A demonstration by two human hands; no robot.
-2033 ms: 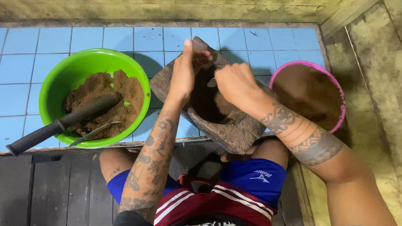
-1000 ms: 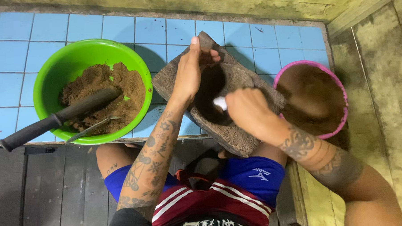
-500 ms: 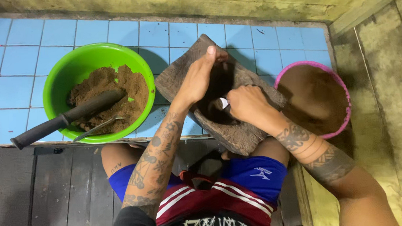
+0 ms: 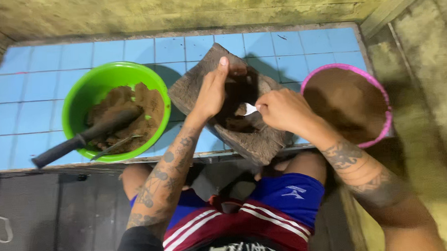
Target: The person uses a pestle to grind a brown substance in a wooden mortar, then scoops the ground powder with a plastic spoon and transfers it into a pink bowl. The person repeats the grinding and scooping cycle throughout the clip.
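Stone mortar (image 4: 202, 86): flat, dark, set askew at the middle of the blue-tiled worktop (image 4: 43, 67), its near corner over the front edge; the hollow holds dark paste.
Left hand (image 4: 211, 93): lies flat across the mortar's far side, fingers pointing to the back edge, thumb at the rim; probably bracing the stone. Grip: open palm pressing, not closed round anything.
Right hand (image 4: 281, 110): knuckles up, wrist bent inward over the hollow. Grip: narrow pinch on a small white spoon (image 4: 249, 109), tip at the paste, likely scraping.
Green bowl (image 4: 84, 95): left of the mortar, holds brown paste, a dark pestle (image 4: 80, 140) and a metal spoon (image 4: 116, 145).
Pink-rimmed bowl (image 4: 381, 97): at the right front corner, brown contents.
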